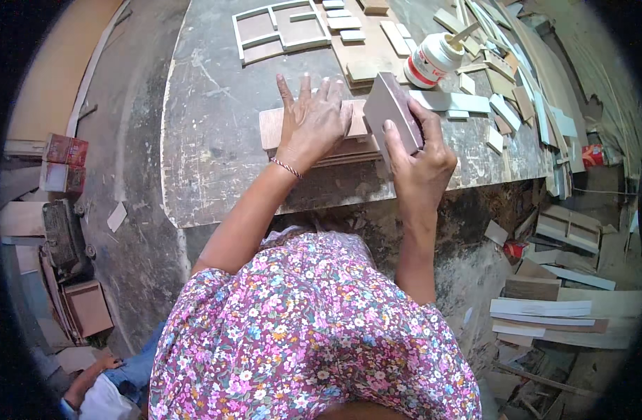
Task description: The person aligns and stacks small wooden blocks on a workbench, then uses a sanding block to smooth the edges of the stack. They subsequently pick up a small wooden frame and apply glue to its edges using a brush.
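My left hand (pixel 312 120) lies with fingers spread on a light wooden piece (pixel 270 130) near the table's front edge. Beneath it, thin wooden layers show along the near side, partly hidden by my wrist. In my right hand (pixel 422 150) is a flat brown block (pixel 389 112), gripped at its right edge between thumb and fingers. The block is tilted up on edge over the right end of the wooden piece. Whether the two touch is hard to make out.
A divided wooden frame (pixel 279 47) lies at the back of the worn table (pixel 216 140). A white jar (pixel 433 61) with a stick in it stands behind my right hand. Wood strips (pixel 450 102) are scattered to the right. Another person's arm (pixel 90 378) shows at lower left.
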Demonstrator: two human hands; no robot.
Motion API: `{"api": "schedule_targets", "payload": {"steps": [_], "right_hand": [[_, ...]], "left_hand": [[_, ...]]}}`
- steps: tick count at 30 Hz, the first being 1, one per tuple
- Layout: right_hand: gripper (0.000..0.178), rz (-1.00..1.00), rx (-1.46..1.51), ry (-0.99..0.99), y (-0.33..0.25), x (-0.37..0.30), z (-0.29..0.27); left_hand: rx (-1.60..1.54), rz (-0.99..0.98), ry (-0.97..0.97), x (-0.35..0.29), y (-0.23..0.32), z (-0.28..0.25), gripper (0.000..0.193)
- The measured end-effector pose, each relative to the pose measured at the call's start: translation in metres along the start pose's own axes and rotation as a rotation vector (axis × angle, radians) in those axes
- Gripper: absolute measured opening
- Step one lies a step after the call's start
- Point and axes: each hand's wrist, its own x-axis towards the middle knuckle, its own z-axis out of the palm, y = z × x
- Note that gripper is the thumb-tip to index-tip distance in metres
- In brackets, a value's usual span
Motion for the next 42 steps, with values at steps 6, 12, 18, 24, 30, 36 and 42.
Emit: {"api": "schedule_targets", "payload": {"steps": [6,12,18,24,30,36,42], "right_hand": [[0.035,-0.015,0.028,0.042,0.0,0.009,0.006],[0.034,-0.072,0.027,0.073,0.006,0.012,0.012],[0.033,-0.039,0.028,0.034,0.007,0.011,0.012],[0.035,0.071,0.018,-0.016,-0.001,0.001,-0.002],[0.032,0.028,0.013,-0.02,-0.001,-0.006,-0.01],[0.031,0.034,0.024,0.008,-0.001,-0.011,-0.014],[0.033,0.044,-0.009,-0.009,-0.002,-0.011,-0.015]], "left_hand": [[-0.054,0.006,0.046,-0.003,-0.001,0.002,0.049],[-0.078,0.015,0.079,-0.001,0.0,-0.002,0.049],[-0.094,0.007,0.086,-0.001,0.001,-0.001,0.048],[-0.093,0.006,0.097,-0.002,0.0,0.003,0.049],[-0.005,-0.014,-0.018,0.0,0.001,-0.002,0.049],[-0.003,-0.016,-0.048,0.0,0.002,-0.007,0.049],[-0.029,-0.014,-0.03,-0.001,0.001,-0.004,0.049]]}}
